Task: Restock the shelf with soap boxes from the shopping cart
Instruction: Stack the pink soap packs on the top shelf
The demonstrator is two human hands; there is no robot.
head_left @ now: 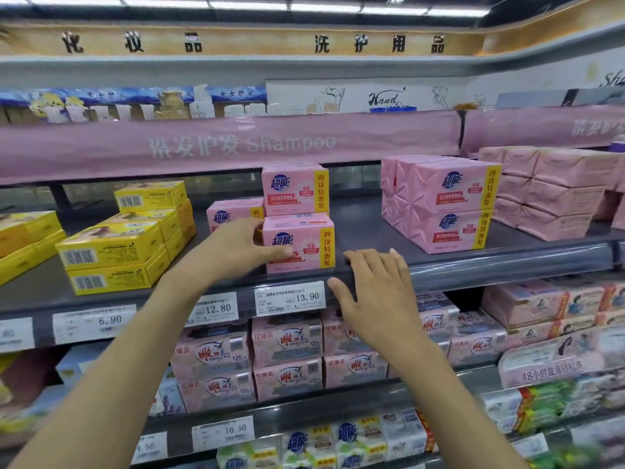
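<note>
The right hand (375,292), fingers spread, rests on the shelf (507,265) lip mid-frame; the left hand (236,248) grips the soap box (304,245), long axis left-right, label facing the camera.

I see my left hand (241,247) holding the front pink soap box (304,245) while my right hand (375,292) rests on the shelf edge (507,265).
</note>
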